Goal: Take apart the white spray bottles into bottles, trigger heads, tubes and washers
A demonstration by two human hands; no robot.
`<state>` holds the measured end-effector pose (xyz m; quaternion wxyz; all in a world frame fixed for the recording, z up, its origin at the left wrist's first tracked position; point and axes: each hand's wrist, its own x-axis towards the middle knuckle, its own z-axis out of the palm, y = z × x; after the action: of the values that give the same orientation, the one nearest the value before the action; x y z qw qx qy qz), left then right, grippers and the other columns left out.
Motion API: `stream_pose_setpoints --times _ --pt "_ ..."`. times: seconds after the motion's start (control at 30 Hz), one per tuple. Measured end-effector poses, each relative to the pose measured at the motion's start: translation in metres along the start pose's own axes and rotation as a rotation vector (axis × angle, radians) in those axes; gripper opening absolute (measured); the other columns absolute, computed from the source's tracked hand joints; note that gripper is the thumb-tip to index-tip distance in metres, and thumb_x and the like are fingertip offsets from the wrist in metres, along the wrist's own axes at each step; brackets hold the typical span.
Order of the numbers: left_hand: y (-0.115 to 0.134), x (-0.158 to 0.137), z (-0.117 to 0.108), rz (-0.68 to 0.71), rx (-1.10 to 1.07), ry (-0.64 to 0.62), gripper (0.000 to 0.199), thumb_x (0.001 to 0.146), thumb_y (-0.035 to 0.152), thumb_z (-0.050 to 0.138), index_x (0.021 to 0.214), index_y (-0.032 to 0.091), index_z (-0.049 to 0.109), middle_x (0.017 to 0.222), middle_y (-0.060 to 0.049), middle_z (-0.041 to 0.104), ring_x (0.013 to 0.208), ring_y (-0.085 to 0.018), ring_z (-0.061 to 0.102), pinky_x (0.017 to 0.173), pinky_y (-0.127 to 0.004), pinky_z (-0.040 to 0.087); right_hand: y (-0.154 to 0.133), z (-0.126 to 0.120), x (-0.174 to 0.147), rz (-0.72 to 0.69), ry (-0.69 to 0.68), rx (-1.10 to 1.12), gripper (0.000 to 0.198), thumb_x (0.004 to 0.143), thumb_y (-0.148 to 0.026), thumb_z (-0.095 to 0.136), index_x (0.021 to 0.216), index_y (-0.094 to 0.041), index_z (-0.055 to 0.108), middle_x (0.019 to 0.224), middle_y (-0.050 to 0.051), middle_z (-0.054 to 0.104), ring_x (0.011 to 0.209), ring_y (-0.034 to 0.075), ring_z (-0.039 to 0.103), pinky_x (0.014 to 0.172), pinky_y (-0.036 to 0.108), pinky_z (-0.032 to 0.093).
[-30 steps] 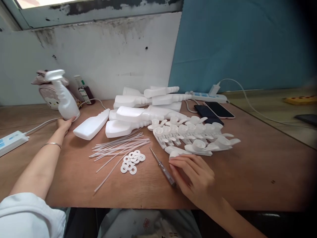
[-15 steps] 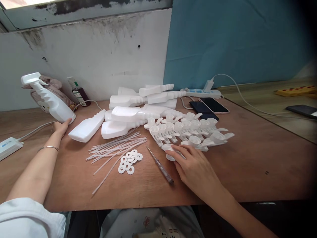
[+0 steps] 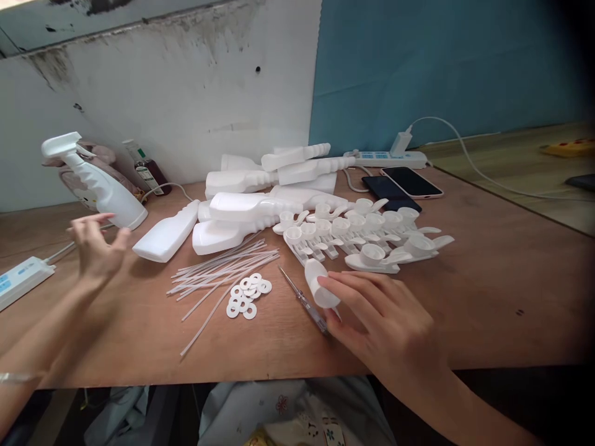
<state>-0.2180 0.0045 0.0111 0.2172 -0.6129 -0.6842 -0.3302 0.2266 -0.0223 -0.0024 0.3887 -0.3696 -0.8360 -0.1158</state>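
My right hand (image 3: pixel 385 310) grips a white spray trigger head (image 3: pixel 321 284) between thumb and fingers, raised just off the table. Beneath it lies a slim screwdriver (image 3: pixel 304 303). My left hand (image 3: pixel 95 244) is in the air with fingers apart, holding nothing, in front of an upright white spray bottle (image 3: pixel 118 197) with a trigger head on it. Rows of white trigger heads (image 3: pixel 341 228) lie beyond my right hand. Between my hands are thin white tubes (image 3: pixel 223 269) and a small pile of white ring washers (image 3: pixel 244 300).
White bottles (image 3: pixel 242 207) lie heaped at the back, one bottle (image 3: pixel 167 234) apart on the left. Two phones (image 3: pixel 411 181) and a power strip (image 3: pixel 390 159) are at the back right. Another strip (image 3: pixel 21 282) sits at the left edge. A dark glass bottle (image 3: pixel 151 173) leans against the wall.
My left hand has let go of the upright spray bottle and come back toward me, opening. My right hand has lifted a trigger head from the table and tilted it.
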Motion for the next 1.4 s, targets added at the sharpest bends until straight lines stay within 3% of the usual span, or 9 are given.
stream_pose_setpoints --times 0.1,0.17,0.27,0.47,0.6,0.73,0.93,1.17,1.4 --pt "0.094 -0.051 -0.02 0.355 -0.024 -0.21 0.011 0.08 0.022 0.049 0.09 0.021 0.054 0.089 -0.003 0.059 0.086 -0.021 0.053 0.079 -0.038 0.038 -0.011 -0.005 -0.001 -0.051 -0.008 0.147 0.033 0.073 -0.009 0.054 0.104 -0.019 0.055 0.102 0.007 0.065 0.095 0.022 0.058 0.078 0.035 0.047" --pt "0.143 -0.083 -0.024 0.539 -0.035 -0.298 0.019 0.077 0.02 0.054 0.096 0.023 0.055 0.094 -0.002 0.063 0.09 -0.021 0.055 0.08 -0.037 0.037 -0.017 -0.005 -0.003 -0.089 -0.044 0.243 0.033 0.071 -0.007 0.052 0.102 -0.018 0.055 0.103 0.008 0.065 0.095 0.022 0.059 0.077 0.035 0.049" --pt "0.176 -0.109 -0.021 0.522 0.019 -0.288 0.016 0.078 0.021 0.055 0.094 0.023 0.058 0.095 -0.004 0.065 0.089 -0.022 0.056 0.077 -0.037 0.036 -0.024 0.0 -0.007 -0.108 -0.123 0.338 0.037 0.069 -0.003 0.046 0.103 -0.016 0.053 0.103 0.008 0.064 0.089 0.02 0.06 0.074 0.033 0.051" --pt "0.171 -0.105 -0.013 0.51 0.126 -0.261 0.007 0.08 0.02 0.054 0.075 0.021 0.059 0.082 -0.001 0.067 0.077 -0.02 0.057 0.07 -0.036 0.035 -0.035 0.019 -0.019 -0.135 -0.317 0.425 0.039 0.071 -0.005 0.042 0.108 -0.012 0.051 0.108 0.011 0.062 0.09 0.021 0.06 0.076 0.034 0.052" --pt "0.171 -0.106 -0.015 0.517 0.132 -0.168 0.009 0.078 0.014 0.054 0.071 0.019 0.055 0.076 0.001 0.066 0.072 -0.018 0.057 0.07 -0.035 0.034 -0.036 0.027 -0.022 -0.114 -0.292 0.426 0.039 0.073 -0.003 0.042 0.111 -0.012 0.048 0.113 0.013 0.058 0.095 0.021 0.06 0.077 0.033 0.053" --pt "0.182 -0.107 -0.026 0.432 0.034 -0.082 0.008 0.077 0.012 0.053 0.071 0.017 0.052 0.073 -0.002 0.063 0.07 -0.017 0.054 0.067 -0.032 0.033 -0.031 0.033 -0.019 -0.055 -0.285 0.513 0.034 0.077 -0.006 0.044 0.11 -0.015 0.046 0.104 0.01 0.06 0.089 0.018 0.061 0.072 0.028 0.053" --pt "0.23 -0.103 -0.034 0.313 -0.625 -0.436 0.014 0.084 0.01 0.041 0.076 0.016 0.05 0.073 -0.004 0.055 0.072 -0.015 0.049 0.066 -0.029 0.037 -0.025 0.037 -0.02 0.045 -0.359 0.684 0.036 0.082 -0.012 0.05 0.116 -0.02 0.042 0.104 0.006 0.06 0.091 0.017 0.06 0.077 0.027 0.051" --pt "0.236 -0.104 -0.023 0.149 -0.625 -0.477 0.009 0.081 0.018 0.051 0.074 0.017 0.055 0.087 -0.006 0.049 0.083 -0.016 0.048 0.072 -0.029 0.04 -0.023 0.038 -0.019 -0.011 -0.309 0.789 0.038 0.082 -0.011 0.051 0.118 -0.02 0.043 0.108 0.004 0.062 0.094 0.014 0.06 0.08 0.025 0.048" --pt "0.232 -0.107 -0.013 0.06 -0.732 -0.552 0.01 0.08 0.019 0.053 0.081 0.018 0.043 0.082 -0.004 0.05 0.077 -0.014 0.049 0.066 -0.027 0.041 -0.02 0.036 -0.018 0.011 -0.354 0.836 0.04 0.082 -0.014 0.052 0.12 -0.021 0.043 0.109 0.003 0.061 0.096 0.013 0.059 0.082 0.024 0.048"
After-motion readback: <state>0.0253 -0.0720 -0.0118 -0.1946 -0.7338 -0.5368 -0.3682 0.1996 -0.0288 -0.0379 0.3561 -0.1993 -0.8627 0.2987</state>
